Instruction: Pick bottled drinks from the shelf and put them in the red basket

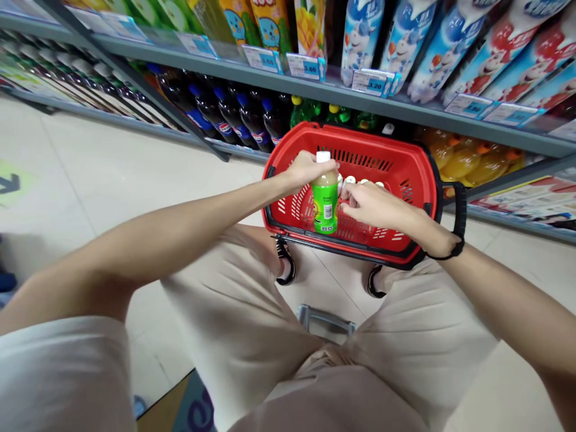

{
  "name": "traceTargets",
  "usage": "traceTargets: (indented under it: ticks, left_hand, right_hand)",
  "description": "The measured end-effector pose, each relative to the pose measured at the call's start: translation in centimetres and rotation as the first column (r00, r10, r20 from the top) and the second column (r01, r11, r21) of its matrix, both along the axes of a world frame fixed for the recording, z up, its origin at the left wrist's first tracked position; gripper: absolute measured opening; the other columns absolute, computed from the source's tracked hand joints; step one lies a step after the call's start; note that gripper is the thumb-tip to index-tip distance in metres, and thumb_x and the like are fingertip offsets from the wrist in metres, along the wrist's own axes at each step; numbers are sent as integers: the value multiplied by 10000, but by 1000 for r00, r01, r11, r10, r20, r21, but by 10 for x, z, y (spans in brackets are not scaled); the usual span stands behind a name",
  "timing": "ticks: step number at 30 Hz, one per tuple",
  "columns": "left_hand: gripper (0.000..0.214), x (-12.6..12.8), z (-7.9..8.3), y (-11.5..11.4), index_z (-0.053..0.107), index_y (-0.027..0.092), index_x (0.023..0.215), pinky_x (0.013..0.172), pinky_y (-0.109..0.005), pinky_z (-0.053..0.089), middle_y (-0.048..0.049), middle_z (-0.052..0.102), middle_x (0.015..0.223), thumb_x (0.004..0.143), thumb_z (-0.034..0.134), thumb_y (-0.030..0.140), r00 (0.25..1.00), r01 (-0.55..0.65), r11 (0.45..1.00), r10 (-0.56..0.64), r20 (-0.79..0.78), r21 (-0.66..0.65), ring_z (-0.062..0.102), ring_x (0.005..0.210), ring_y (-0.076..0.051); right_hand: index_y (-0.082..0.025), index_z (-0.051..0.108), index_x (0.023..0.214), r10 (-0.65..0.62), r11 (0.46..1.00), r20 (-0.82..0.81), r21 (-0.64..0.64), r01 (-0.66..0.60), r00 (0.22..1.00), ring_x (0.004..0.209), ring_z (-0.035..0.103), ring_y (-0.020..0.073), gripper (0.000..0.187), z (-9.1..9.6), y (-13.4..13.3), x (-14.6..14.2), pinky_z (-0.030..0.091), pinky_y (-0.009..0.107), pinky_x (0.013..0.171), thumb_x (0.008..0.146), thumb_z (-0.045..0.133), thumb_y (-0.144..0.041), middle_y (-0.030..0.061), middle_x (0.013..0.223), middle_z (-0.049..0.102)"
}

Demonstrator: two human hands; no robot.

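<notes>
1. Hold the green-labelled bottle [324, 207] just below its white cap [323, 156], as in the left hand [300, 169]: fingers closed round the upper part, firm without squeezing.
2. Place the bottle in view: over the near-left part of the red basket [416, 165], cap far, base near. Contact with the basket floor: cannot tell.
3. Steady from the right with the right hand [373, 207], fingers part-curled, just beside the bottle and near the white-capped bottles [350, 179]. Grip on any of these: hidden, cannot tell.
4. Avoid knocking caps together; probably best to move 1 bottle at a time.
5. Mind the black handle [459, 210] at right, close to the wristband [450, 253].
</notes>
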State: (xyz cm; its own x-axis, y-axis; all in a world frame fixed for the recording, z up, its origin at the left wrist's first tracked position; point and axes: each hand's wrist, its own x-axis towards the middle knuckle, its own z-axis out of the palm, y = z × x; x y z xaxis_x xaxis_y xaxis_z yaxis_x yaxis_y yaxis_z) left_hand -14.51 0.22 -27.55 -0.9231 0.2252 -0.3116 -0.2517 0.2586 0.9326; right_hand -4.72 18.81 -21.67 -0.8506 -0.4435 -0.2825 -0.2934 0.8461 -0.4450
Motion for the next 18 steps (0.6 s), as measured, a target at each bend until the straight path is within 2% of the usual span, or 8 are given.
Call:
traceTargets:
  ticks: [6,11,14,18]
  left_hand:
    - [172,-6,-11,6,723,192,710,746,-316,560,-46,735,698,750,851,300,1000,2,1000,-2,-9,-18,694,772,-213]
    - [210,-4,-20,14,730,162,697,606,-261,435,-29,695,707,739,849,329,999,38,983,-42,-16,-181,613,708,-162]
    - [264,-1,-19,17,679,164,643,557,-265,354,-13,638,677,739,849,341,997,68,972,-75,-21,-226,549,652,-137]
    - [314,2,-12,19,611,176,602,552,-282,317,-6,587,655,749,847,322,993,101,964,-113,-36,-246,487,623,-127]
  right_hand:
    - [-183,707,1068,3,1000,-31,26,-2,1000,848,706,274,112,1,2,1,429,352,729,1008,630,-239,112,921,771]
    - [-189,715,1035,-18,1000,-41,17,19,999,844,702,273,117,-2,4,1,451,362,755,1021,609,-236,116,914,768]
    - [-188,717,1048,-38,999,-48,20,39,998,834,702,274,142,-3,4,0,461,372,762,1023,584,-230,121,932,771]
    - [-180,709,1077,-65,997,-38,28,66,997,837,721,288,172,-1,5,-3,443,377,730,1024,549,-216,127,971,778]
